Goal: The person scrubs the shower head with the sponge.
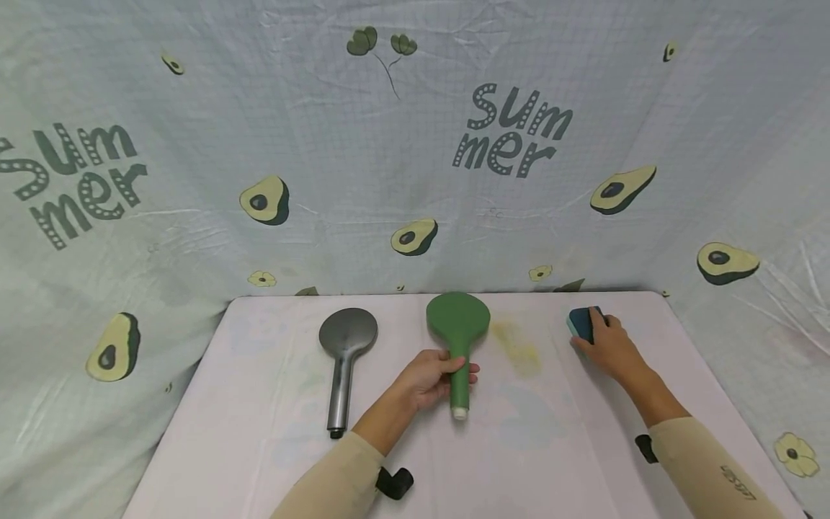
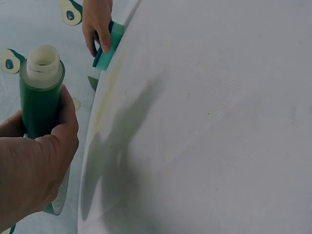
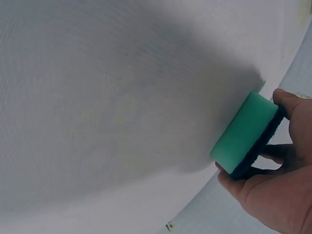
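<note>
My left hand (image 1: 431,380) grips a green shower head (image 1: 458,317) by its handle, thumb across the front and fingertips showing on the far side. The round head points toward the back of the table, and the white threaded end (image 2: 45,63) of the handle shows in the left wrist view. At the right, my right hand (image 1: 611,348) pinches a sponge (image 1: 585,324) between thumb and fingers. Its dark blue scouring side faces up toward the palm, and the teal foam (image 3: 245,127) faces the tabletop. A grey shower head (image 1: 348,335) lies left of my left hand.
A light pink covered table (image 1: 272,404) spreads under both hands, with a faint yellow stain (image 1: 516,349) between the green shower head and the sponge. Behind the table's back edge hangs a pale cloth (image 1: 350,173) printed with avocados and lettering.
</note>
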Demonstrator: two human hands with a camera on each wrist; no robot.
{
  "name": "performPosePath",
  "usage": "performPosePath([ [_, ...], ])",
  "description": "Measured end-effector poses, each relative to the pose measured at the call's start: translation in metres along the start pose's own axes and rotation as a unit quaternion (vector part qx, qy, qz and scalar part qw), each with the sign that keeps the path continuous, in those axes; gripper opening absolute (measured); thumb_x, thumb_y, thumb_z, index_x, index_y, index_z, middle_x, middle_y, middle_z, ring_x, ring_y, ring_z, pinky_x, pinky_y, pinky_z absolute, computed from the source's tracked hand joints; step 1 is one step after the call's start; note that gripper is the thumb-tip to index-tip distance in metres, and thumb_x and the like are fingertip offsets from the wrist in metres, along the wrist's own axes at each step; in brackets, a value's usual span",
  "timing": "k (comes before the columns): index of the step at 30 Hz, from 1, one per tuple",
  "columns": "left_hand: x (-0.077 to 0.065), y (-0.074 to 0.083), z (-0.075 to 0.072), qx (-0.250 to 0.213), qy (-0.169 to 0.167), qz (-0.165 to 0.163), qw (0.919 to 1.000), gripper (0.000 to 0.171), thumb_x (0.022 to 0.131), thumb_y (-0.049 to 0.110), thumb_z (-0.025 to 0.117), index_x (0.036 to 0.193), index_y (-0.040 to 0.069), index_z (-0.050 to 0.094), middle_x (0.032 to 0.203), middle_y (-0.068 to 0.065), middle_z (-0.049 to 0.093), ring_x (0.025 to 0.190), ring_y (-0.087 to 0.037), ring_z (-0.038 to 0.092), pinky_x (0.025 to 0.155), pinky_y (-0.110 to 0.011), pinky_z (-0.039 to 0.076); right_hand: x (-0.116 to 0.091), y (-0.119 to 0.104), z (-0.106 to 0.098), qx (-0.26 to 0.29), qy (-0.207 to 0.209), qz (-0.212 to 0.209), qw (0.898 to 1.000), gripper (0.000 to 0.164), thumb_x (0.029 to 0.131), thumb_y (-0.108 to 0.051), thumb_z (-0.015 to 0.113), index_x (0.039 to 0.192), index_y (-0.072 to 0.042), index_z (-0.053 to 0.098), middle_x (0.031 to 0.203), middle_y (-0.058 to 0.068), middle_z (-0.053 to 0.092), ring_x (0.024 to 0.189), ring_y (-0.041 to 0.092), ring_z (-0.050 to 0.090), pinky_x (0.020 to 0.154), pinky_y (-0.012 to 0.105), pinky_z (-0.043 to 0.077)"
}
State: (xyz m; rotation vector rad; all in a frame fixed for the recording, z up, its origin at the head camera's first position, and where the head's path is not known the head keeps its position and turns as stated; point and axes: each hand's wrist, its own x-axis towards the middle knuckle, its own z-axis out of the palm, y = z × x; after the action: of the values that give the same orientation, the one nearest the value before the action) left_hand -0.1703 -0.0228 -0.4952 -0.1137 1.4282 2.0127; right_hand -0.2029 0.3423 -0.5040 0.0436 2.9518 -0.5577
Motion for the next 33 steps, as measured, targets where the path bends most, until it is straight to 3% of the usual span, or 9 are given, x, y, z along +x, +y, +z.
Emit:
performPosePath([
  [6, -0.006, 0.006, -0.002, 0.021, 0.002, 0.023, 0.9995, 0.048, 0.106, 0.011, 0.057, 0.144, -0.016, 0.045, 0.122, -0.021, 0.072, 0.095, -0.017, 0.074, 0.097, -0.038, 0.059, -0.004, 0.000, 0.000, -0.016, 0.024, -0.009, 1.000, 0.080, 0.102, -0.029, 0.063, 0.154, 0.017, 0.023, 0.143, 0.052, 0.029, 0.124, 0.072, 0.039, 0.100, 0.075, 0.043],
  [12, -0.013, 0.012, -0.003, 0.036, -0.004, 0.044, 0.9984, 0.049, 0.106, 0.011, 0.058, 0.147, -0.013, 0.044, 0.123, -0.020, 0.072, 0.098, -0.018, 0.074, 0.096, -0.038, 0.059, -0.006, 0.002, -0.007, -0.005, 0.042, -0.016, 0.999, 0.077, 0.101, -0.027, 0.064, 0.154, 0.014, 0.025, 0.146, 0.050, 0.028, 0.121, 0.074, 0.038, 0.097, 0.077, 0.042],
  [17, -0.018, 0.015, -0.006, 0.045, -0.007, 0.073, 0.9963, 0.049, 0.105, 0.009, 0.059, 0.147, -0.012, 0.044, 0.122, -0.020, 0.073, 0.097, -0.017, 0.074, 0.099, -0.043, 0.058, -0.008, -0.004, -0.013, 0.006, 0.080, -0.067, 0.994, 0.075, 0.101, -0.023, 0.067, 0.155, 0.012, 0.028, 0.147, 0.047, 0.031, 0.124, 0.070, 0.040, 0.099, 0.077, 0.040],
  [20, -0.021, 0.018, -0.007, 0.050, -0.007, 0.089, 0.9948, 0.048, 0.105, 0.008, 0.059, 0.147, -0.009, 0.045, 0.121, -0.020, 0.073, 0.097, -0.018, 0.074, 0.102, -0.047, 0.057, -0.010, -0.016, -0.020, 0.019, 0.108, -0.109, 0.988, 0.074, 0.099, -0.020, 0.070, 0.155, 0.011, 0.031, 0.149, 0.045, 0.032, 0.127, 0.067, 0.040, 0.102, 0.077, 0.039],
  [26, -0.030, 0.023, -0.011, 0.076, -0.001, 0.109, 0.9911, 0.048, 0.104, 0.008, 0.060, 0.148, -0.005, 0.045, 0.124, -0.021, 0.072, 0.100, -0.018, 0.074, 0.095, -0.041, 0.059, -0.014, -0.054, -0.039, 0.034, 0.116, -0.149, 0.981, 0.076, 0.099, -0.023, 0.071, 0.159, 0.002, 0.031, 0.156, 0.039, 0.030, 0.138, 0.061, 0.036, 0.108, 0.075, 0.036],
  [33, -0.039, 0.030, -0.014, 0.107, -0.010, 0.148, 0.9830, 0.050, 0.104, 0.004, 0.059, 0.150, -0.007, 0.043, 0.126, -0.028, 0.068, 0.103, -0.018, 0.073, 0.098, -0.041, 0.057, -0.021, -0.104, -0.049, 0.040, 0.170, -0.207, 0.962, 0.078, 0.095, -0.022, 0.077, 0.159, -0.007, 0.035, 0.157, 0.034, 0.030, 0.135, 0.056, 0.044, 0.102, 0.071, 0.045],
])
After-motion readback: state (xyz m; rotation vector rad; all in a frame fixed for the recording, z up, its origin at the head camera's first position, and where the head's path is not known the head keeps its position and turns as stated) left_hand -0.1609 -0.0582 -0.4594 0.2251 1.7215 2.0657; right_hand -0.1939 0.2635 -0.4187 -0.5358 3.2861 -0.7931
